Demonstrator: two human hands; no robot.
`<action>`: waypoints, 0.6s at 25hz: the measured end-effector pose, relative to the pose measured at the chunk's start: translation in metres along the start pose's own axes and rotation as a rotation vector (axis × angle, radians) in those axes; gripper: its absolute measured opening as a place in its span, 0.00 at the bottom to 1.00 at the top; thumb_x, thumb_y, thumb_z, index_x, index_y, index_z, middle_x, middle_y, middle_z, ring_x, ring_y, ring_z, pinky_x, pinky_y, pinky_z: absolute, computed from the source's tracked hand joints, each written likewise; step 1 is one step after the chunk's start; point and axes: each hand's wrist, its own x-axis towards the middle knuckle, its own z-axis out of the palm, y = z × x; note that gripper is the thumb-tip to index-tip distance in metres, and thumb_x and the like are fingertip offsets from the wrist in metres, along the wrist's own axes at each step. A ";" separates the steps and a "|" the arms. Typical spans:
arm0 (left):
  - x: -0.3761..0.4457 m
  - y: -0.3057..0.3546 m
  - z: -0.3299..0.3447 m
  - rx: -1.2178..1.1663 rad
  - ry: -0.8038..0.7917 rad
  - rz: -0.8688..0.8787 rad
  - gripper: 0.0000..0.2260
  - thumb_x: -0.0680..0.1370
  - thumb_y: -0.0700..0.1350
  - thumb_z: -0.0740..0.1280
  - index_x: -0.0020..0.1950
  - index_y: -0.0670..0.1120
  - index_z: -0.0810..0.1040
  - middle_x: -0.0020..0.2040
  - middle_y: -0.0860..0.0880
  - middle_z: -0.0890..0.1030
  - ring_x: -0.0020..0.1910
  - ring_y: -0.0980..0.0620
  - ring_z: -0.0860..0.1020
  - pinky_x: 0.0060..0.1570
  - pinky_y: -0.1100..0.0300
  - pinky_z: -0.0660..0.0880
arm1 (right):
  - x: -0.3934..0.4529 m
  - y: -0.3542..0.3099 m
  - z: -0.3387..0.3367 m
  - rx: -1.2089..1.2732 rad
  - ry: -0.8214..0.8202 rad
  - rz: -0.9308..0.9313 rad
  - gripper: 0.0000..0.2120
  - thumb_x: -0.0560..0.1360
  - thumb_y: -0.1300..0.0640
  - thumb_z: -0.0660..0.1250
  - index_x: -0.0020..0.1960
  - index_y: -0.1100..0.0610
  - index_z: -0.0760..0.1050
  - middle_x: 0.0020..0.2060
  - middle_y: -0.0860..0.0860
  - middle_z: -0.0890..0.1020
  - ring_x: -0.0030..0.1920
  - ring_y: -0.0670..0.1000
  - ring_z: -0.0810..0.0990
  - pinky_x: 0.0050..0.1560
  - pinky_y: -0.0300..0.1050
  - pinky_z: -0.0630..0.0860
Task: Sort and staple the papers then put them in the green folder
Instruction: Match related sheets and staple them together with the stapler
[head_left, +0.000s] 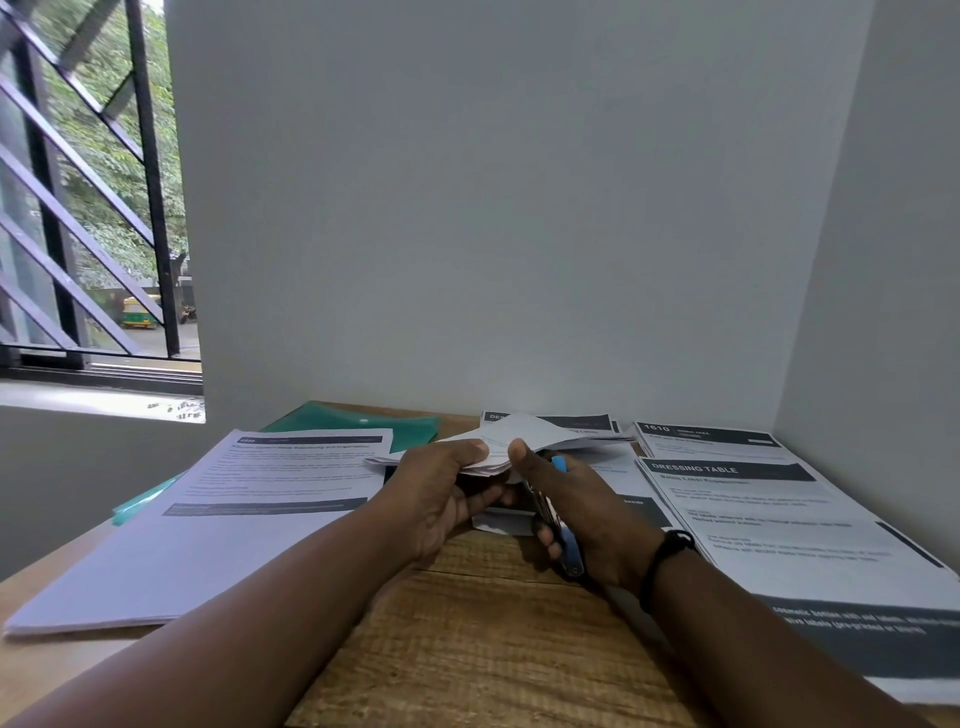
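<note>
My left hand (441, 499) holds the near corner of a small set of white papers (524, 436), lifted off the wooden table (467, 634). My right hand (582, 514) grips a blue and black stapler (558, 525), its jaws at that same corner of the set, thumb on top beside the paper. The green folder (363, 423) lies flat at the back left, partly covered by a paper stack (218, 525). What lies under the lifted sheets is mostly hidden.
More printed stacks lie on the right: one headed "DRESSING TABLE" (789, 525), one headed "1610" (711, 439) behind it, another at the back centre (576, 421). White walls close the table at the back and right. A barred window (88, 208) is at the left.
</note>
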 end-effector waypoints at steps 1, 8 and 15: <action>-0.001 0.000 0.000 0.007 -0.002 0.005 0.10 0.78 0.33 0.64 0.59 0.35 0.73 0.53 0.35 0.81 0.45 0.43 0.82 0.29 0.59 0.80 | 0.000 0.000 0.000 -0.003 0.005 -0.006 0.30 0.65 0.36 0.70 0.54 0.60 0.73 0.29 0.51 0.79 0.21 0.46 0.67 0.20 0.36 0.66; -0.004 0.001 0.003 0.042 -0.031 0.020 0.12 0.79 0.36 0.63 0.61 0.34 0.73 0.44 0.37 0.82 0.31 0.47 0.81 0.26 0.62 0.78 | -0.003 -0.001 0.009 -0.003 0.049 -0.009 0.32 0.66 0.28 0.58 0.46 0.57 0.75 0.24 0.46 0.77 0.19 0.46 0.66 0.21 0.34 0.63; -0.007 0.000 0.004 0.138 -0.021 0.025 0.11 0.79 0.37 0.63 0.60 0.36 0.74 0.46 0.35 0.82 0.34 0.44 0.81 0.28 0.61 0.79 | 0.001 0.004 0.013 -0.080 0.139 -0.043 0.28 0.69 0.31 0.63 0.48 0.58 0.73 0.27 0.48 0.78 0.21 0.48 0.68 0.22 0.37 0.66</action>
